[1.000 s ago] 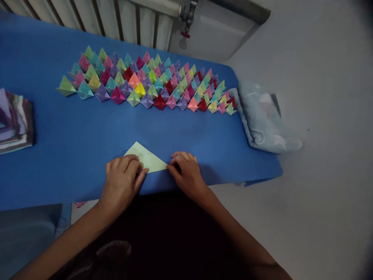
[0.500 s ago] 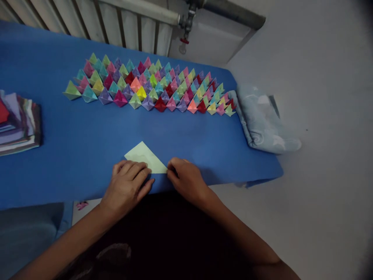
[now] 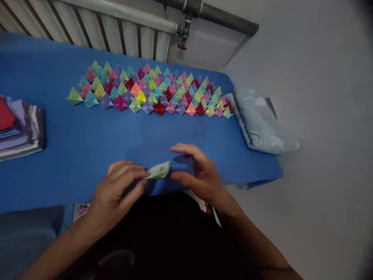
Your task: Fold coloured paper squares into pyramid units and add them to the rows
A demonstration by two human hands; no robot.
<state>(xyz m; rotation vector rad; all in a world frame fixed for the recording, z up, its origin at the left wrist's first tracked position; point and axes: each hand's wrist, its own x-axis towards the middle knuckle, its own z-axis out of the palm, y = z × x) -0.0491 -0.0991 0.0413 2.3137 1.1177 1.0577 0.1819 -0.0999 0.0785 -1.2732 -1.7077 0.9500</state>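
- Left hand (image 3: 118,190): its grip is pinched, thumb and fingertips closed on the left end of a folded pale green paper (image 3: 159,170)
- Right hand (image 3: 202,175): its grip is spread wide, thumb and fingers well apart with nothing held between them; the paper's free end points towards this gap, just beside the thumb
- The pale green paper is between the two hands, over the near edge of the blue counter (image 3: 87,144); its folds are too blurred to make out
- Beyond the hands, folded paper boats (image 3: 159,108) in many colours stand in close rows
- On the left, a stack of coloured sheets (image 3: 19,139), a red one on top
- At the right end, a folded grey-blue cloth (image 3: 256,128) just beside the boats
- Behind the counter, a pale radiator (image 3: 126,35) and a red valve handle (image 3: 182,47)
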